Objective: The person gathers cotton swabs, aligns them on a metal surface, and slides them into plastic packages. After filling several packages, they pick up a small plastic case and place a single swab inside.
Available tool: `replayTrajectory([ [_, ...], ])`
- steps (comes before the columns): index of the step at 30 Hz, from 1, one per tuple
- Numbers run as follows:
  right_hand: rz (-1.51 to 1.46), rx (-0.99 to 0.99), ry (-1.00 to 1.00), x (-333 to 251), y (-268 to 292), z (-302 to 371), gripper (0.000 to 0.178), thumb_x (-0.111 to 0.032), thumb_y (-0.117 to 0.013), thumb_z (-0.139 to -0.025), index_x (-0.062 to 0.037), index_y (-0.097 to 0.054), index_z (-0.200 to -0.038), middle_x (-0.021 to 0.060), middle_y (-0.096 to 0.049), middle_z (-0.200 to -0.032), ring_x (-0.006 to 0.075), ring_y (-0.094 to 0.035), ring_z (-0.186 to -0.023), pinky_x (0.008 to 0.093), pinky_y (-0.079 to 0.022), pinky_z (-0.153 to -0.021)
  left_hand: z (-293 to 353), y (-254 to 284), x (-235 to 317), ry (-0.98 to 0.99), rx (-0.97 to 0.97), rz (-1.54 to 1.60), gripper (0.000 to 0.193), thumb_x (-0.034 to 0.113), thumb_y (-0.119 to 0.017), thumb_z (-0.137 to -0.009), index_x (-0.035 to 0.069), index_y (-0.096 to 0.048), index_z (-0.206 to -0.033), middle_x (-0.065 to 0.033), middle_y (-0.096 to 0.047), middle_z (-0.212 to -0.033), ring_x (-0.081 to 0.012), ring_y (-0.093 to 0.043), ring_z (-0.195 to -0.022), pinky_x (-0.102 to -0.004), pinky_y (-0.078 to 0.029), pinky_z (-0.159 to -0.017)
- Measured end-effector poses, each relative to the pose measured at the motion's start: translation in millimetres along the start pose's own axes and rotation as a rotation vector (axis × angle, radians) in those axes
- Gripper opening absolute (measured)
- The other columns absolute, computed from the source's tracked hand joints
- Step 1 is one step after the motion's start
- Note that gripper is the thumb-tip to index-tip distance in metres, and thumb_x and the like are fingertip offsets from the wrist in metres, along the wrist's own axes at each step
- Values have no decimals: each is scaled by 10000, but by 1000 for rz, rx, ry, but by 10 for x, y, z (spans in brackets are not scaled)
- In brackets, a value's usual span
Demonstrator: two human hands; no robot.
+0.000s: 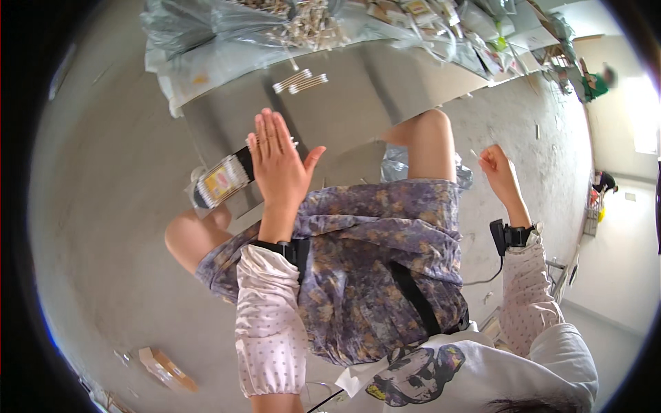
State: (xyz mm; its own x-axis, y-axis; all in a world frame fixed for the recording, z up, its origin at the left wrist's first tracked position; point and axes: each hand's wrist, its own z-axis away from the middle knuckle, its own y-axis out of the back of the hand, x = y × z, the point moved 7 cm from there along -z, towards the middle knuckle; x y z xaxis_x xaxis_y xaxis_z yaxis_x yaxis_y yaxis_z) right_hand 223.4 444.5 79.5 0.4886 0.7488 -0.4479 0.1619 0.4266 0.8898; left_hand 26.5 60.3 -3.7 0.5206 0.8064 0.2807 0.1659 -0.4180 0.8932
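My left hand [281, 162] is stretched flat, palm down, fingers together and thumb out to the side. It lies over a black strip at the table's near left edge, and white swab tips show past its fingers. Sticking out to the left of the hand is a packet of cotton swabs [222, 180] with a yellow and white label. Out to the right, away from the table, my right hand [499, 172] is closed in a pinch. A thin white stick, seemingly a cotton swab [474, 153], pokes from its fingers. A few loose cotton swabs [308, 83] lie farther up the table.
The grey table [337, 103] holds a heap of cotton swabs [313, 26] at its far side, on plastic sheeting [200, 34]. More packets and clear bags [441, 20] pile up at the far right. A cardboard piece [167, 369] lies on the floor. People are in the right background.
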Motion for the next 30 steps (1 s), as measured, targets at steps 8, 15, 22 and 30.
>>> replayTrajectory([
  [8,-73,40,-138,1900,-39,133,191,-74,-683,-863,-14,-613,-1030,90,-667,-861,189,-649,-816,321,-522,-754,-55,-92,57,6,-100,-184,1037,725,-414,-899,-142,-287,-1453,-318,-292,-1526,-399,-274,-1449,-492,-231,-1178],
  [15,-215,151,64,426,-509,-743,261,-122,-659,-877,-29,-630,-1119,130,-675,-1063,232,-653,-1029,348,-492,-909,128,-18,101,61,-92,-196,1033,711,-444,-894,-150,-295,-1445,-322,-294,-1522,-415,-286,-1440,-503,-247,-1172],
  [22,-138,-91,512,-2151,-1374,-1187,211,-100,-627,-829,-71,-685,-1030,101,-666,-1054,297,-612,-1054,414,-454,-945,191,-20,208,107,-90,-165,1027,700,-479,-877,-140,-311,-1443,-314,-296,-1524,-413,-289,-1438,-499,-259,-1167],
  [30,67,103,678,-2672,-1832,-1072,127,-102,-611,-842,-116,-688,-943,46,-651,-982,251,-581,-1054,390,-405,-974,202,60,206,147,-100,-87,1021,708,-439,-886,-139,-315,-1442,-308,-310,-1519,-409,-306,-1429,-481,-268,-1166],
])
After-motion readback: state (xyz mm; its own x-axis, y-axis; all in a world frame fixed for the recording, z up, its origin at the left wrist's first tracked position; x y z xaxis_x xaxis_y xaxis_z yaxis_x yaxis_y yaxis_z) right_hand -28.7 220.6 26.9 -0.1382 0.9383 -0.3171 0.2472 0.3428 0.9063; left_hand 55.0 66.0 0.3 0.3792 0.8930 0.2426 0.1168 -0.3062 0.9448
